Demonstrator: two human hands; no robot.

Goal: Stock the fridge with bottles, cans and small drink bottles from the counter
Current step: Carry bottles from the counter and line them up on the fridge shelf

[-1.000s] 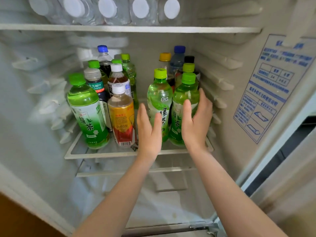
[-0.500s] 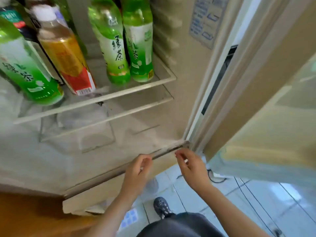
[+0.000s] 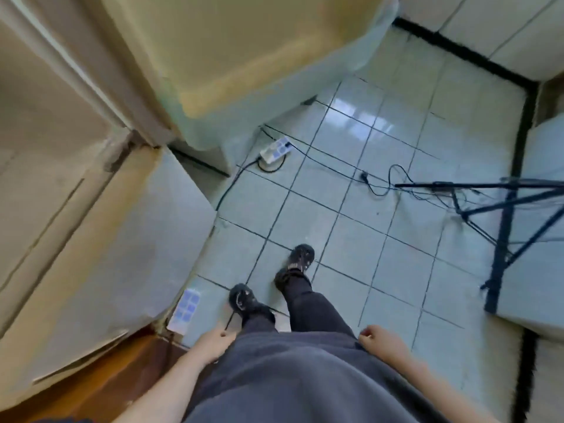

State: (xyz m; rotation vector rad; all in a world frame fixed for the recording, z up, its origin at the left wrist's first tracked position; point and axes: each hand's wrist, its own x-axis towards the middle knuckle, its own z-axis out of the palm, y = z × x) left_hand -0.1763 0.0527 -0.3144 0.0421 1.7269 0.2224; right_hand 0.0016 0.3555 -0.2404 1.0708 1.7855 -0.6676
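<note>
The view points down at the tiled floor. No bottles or cans show. The fridge's lower front [image 3: 100, 270] fills the left, and its open door [image 3: 232, 56] hangs at the top centre. My left hand [image 3: 213, 338] hangs at my left hip with loosely curled fingers and holds nothing. My right hand [image 3: 377, 337] hangs at my right hip, also loosely curled and holding nothing. The inside shelves of the fridge are out of sight.
A white power strip [image 3: 274, 149] with black cables lies on the floor near the door's foot. A black folding stand [image 3: 503, 227] with more cables stands at the right. My two dark shoes [image 3: 300, 259] are on the tiles.
Both hands left the green tea bottles on the shelf, dropped past the fridge's bottom edge and now hang at my sides. The view swung down and right from the shelf to the floor.
</note>
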